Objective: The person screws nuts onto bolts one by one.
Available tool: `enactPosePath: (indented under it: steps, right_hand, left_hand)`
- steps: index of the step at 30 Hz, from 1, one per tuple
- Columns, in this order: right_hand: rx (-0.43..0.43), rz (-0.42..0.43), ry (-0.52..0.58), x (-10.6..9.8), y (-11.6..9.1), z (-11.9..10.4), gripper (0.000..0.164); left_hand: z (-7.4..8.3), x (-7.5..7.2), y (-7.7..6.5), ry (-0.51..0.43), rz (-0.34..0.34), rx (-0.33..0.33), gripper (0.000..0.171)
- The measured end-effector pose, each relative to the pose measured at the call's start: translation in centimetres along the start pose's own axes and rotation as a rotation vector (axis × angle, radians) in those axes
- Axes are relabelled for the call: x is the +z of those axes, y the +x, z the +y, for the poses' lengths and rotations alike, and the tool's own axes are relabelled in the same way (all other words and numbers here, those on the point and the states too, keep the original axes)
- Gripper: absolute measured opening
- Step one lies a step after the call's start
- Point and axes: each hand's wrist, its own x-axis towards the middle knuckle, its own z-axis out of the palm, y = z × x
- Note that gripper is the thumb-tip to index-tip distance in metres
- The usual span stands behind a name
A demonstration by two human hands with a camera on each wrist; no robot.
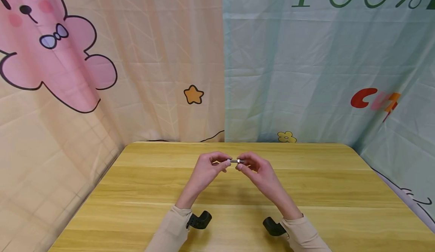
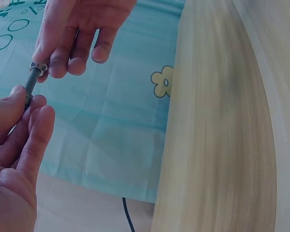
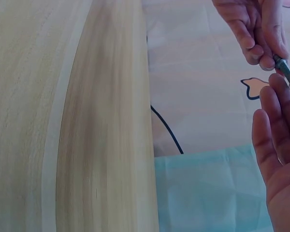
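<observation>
Above the table, a metal bolt (image 1: 233, 161) lies roughly level between the two hands. My left hand (image 1: 206, 170) pinches one end of it between thumb and fingertips, hiding that end. At the other end sits a nut (image 2: 38, 67), which my right hand (image 1: 259, 171) pinches with thumb and index finger. Bare thread of the bolt (image 2: 31, 81) shows between the hands in the left wrist view. The right wrist view catches only a short piece of the bolt (image 3: 283, 66), with the right hand's other fingers (image 3: 267, 137) held fairly straight.
Beneath the hands stretches a wooden table (image 1: 142, 195). Printed curtains (image 1: 258, 67) hang behind it and along its sides. Each wrist carries a black camera mount, the left mount (image 1: 200, 220) and the right mount (image 1: 273, 226), close above the tabletop.
</observation>
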Motion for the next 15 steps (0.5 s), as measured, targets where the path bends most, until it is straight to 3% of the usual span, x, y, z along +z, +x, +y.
enactPosePath:
  steps: [5, 10, 15]
  right_hand:
    - [0.055, 0.004, 0.038, 0.09, -0.06, 0.04, 0.015]
    - [0.111, 0.024, 0.038, 0.19, -0.08, -0.01, 0.026]
    - [0.07, 0.027, -0.024, 0.13, 0.0, -0.05, 0.03]
  left_hand:
    - [-0.01, 0.06, -0.04, 0.0, -0.01, 0.0, 0.009]
    - [-0.02, 0.11, -0.02, 0.007, -0.013, 0.005, 0.009]
    - [-0.05, 0.06, -0.02, 0.01, -0.003, -0.001, 0.009]
